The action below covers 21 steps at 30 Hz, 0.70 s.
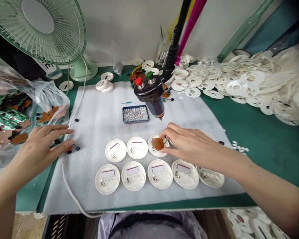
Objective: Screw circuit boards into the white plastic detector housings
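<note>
My right hand [181, 139] pinches the edge of a small brown circuit board [157, 143] at a round white plastic cover [151, 152] in the back row. A thin wire runs from the board under my fingers. At the left, my left hand [48, 141] has its fingers apart, and its thumb is close to an orange-brown board [69, 148] with small round black parts [77, 148]. Several more white covers [134, 176] lie in two rows, holding small displays [133, 170] and metal bits. My right hand and forearm partly hide the covers at the right.
An electric screwdriver [155, 106] hangs above the white mat [89, 116], near a blue tray of small screws [136, 114]. A fan [40, 26], bagged circuit boards [8, 116] and a cable [64, 172] occupy the left. White plastic discs [251, 79] are heaped at the right.
</note>
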Motion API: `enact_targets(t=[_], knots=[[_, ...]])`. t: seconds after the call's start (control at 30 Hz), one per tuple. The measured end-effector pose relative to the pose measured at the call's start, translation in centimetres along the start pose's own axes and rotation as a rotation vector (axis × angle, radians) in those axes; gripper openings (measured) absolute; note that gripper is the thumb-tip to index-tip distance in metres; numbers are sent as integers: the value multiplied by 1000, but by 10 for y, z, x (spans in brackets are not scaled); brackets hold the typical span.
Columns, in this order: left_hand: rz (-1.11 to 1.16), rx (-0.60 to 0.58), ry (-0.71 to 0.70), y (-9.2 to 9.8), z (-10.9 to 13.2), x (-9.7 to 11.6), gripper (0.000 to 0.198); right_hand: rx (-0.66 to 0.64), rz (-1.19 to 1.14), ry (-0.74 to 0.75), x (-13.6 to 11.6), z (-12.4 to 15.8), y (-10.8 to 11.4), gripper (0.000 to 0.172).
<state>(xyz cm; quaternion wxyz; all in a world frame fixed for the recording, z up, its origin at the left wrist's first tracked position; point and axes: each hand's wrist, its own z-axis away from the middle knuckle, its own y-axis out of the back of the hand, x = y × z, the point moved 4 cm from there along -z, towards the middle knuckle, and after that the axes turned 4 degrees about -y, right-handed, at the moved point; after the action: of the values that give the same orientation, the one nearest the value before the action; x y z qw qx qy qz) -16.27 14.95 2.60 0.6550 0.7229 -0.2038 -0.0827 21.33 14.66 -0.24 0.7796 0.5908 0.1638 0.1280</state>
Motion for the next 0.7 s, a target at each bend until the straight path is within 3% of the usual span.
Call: enact_targets(t=[0.13,0.27,0.33,0.37,0.43,0.5,0.63,0.7], knots=[[232,-12,-170,1,-18,66,25,40,9,19,-6,4,9,30],[577,-220,-195,-17,-39,132,41,249,18,134,-16,21,23,33],[777,-294,-199,-24,-48,156,51,367,-7,246,-21,31,27,29],[871,-321,-189,-27,-52,165,46,402,-28,289,-23,34,28,27],[1010,-344,-144,-32,-58,174,26,392,-100,303,-23,37,28,25],[1073,-358,-89,-35,-61,177,13,292,-209,242,-19,34,27,32],[1014,-345,-94,-37,-58,172,16,-21,-452,165,-10,20,27,37],[951,-320,-118,-37,-56,167,21,-78,-567,182,-6,12,31,33]])
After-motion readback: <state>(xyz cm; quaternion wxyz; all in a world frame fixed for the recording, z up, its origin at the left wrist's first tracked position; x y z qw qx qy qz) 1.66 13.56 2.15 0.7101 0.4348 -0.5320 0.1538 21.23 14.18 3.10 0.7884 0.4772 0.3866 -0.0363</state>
